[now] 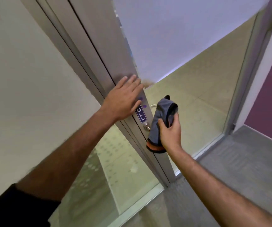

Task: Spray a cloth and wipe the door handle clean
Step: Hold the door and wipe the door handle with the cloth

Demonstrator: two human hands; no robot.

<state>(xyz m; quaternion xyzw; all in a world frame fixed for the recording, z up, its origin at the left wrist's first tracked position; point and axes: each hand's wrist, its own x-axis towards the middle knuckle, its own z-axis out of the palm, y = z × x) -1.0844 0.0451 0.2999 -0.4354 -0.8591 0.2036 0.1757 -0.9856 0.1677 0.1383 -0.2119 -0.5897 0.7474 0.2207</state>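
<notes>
The right hand [170,133] has its fingers [162,122] closed around a grey cloth [162,115] with an orange hem, bunched over what seems to be the door handle [153,105]; only a pale curve of it shows just left of the cloth's top. The left hand [123,99] lies flat, fingers spread and gripping nothing, on the metal door frame [99,46] just above a purple sign [141,114]. A small lock knob [146,125] sits between the two hands. No spray bottle is in view, so spraying is probably done and wiping looks underway, not finished. Right of the cloth is clear glass and open floor, leaving free room; to its left the frame edge sits close.
</notes>
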